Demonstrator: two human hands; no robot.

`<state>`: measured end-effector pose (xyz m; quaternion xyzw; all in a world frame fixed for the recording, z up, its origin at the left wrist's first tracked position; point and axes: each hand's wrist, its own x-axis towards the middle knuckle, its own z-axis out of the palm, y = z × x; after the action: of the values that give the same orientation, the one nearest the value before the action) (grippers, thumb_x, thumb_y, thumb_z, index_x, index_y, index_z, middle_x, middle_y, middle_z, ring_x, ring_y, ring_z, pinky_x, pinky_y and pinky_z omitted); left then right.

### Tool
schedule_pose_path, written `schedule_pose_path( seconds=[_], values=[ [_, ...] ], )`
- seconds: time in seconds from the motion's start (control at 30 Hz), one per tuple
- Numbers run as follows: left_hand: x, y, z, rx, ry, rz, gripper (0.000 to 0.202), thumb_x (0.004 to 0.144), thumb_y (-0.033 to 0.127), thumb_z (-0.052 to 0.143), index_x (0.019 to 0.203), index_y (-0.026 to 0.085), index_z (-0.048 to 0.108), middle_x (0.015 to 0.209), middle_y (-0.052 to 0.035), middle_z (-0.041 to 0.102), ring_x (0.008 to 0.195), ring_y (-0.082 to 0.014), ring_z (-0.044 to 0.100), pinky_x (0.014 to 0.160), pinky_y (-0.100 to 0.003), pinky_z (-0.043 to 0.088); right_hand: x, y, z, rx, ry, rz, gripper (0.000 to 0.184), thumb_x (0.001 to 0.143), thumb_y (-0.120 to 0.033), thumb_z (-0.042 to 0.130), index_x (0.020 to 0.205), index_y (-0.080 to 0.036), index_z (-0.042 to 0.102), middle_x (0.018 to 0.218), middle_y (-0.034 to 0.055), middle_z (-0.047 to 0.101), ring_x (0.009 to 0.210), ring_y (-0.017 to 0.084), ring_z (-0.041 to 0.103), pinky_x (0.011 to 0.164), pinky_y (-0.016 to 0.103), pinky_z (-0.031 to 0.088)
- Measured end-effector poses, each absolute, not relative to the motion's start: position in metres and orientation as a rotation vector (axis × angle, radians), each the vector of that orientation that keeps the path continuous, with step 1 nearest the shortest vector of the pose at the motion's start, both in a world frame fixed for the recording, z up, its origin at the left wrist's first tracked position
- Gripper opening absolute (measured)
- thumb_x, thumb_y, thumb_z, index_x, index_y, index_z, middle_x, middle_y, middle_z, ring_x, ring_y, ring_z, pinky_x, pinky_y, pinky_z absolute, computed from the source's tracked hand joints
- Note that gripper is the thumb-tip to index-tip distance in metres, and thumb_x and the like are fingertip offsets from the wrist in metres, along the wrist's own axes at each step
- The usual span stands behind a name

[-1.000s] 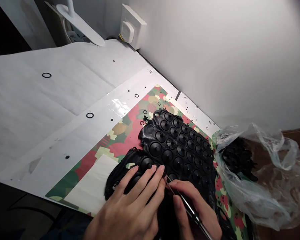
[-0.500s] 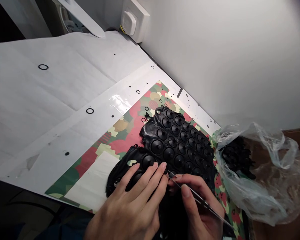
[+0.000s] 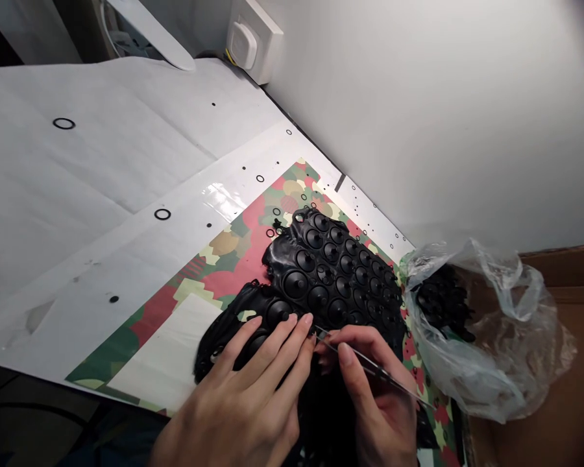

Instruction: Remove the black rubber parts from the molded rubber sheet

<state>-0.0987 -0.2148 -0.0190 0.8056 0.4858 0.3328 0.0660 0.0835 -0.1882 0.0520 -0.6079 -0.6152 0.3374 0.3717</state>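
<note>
Left grip (image 3: 246,395) lays its fingers on the big shiny black rubbery sheet (image 3: 331,275) of round bumps, mid-frame; I can't tell if it pinches. At the right, the crumpled clear plastic bag (image 3: 486,386) has black bits (image 3: 440,298) inside; those look done. Right grip (image 3: 382,392) squeezes a thin silver metal tool (image 3: 366,361). Many bumps seem left.

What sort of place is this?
Likely an indoor workspace: a table against a wall, a knobbly black sheet under the left hand, and a slim tool in the right hand.
</note>
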Motion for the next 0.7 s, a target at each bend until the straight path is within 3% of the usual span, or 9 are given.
schedule_pose_path(
  seconds=[0.27,0.43,0.7],
  values=[
    [-0.098,-0.211,-0.017,2.440,1.454,1.006,0.049,0.114,0.038,0.054,0.156,0.017,0.070,0.174,-0.0046,0.058,0.160,-0.0194,0.051,0.147,-0.042,0.006,0.081,-0.185,0.054,-1.561,-1.662,0.822,0.016,0.113,-0.032,0.068,0.104,-0.027,0.081,0.095,-0.0005,0.083,0.084,0.013,0.081,0.078,0.015,0.063],
    [-0.100,-0.212,-0.017,2.446,1.466,1.002,0.048,0.113,0.036,0.054,0.154,0.018,0.071,0.174,-0.0048,0.058,0.160,-0.0195,0.052,0.146,-0.042,0.006,0.084,-0.189,0.038,-1.414,-1.770,0.627,0.016,0.112,-0.019,0.067,0.110,-0.029,0.079,0.102,-0.0017,0.083,0.093,0.012,0.082,0.088,0.017,0.065],
    [-0.099,-0.211,-0.017,2.445,1.450,0.975,0.044,0.114,0.036,0.051,0.147,0.020,0.076,0.172,-0.0053,0.060,0.157,-0.0203,0.055,0.146,-0.043,0.009,0.083,-0.188,0.023,-1.253,-1.929,0.302,0.020,0.109,-0.009,0.066,0.114,-0.024,0.079,0.103,0.0018,0.086,0.091,0.015,0.084,0.088,0.024,0.069]
  ],
)
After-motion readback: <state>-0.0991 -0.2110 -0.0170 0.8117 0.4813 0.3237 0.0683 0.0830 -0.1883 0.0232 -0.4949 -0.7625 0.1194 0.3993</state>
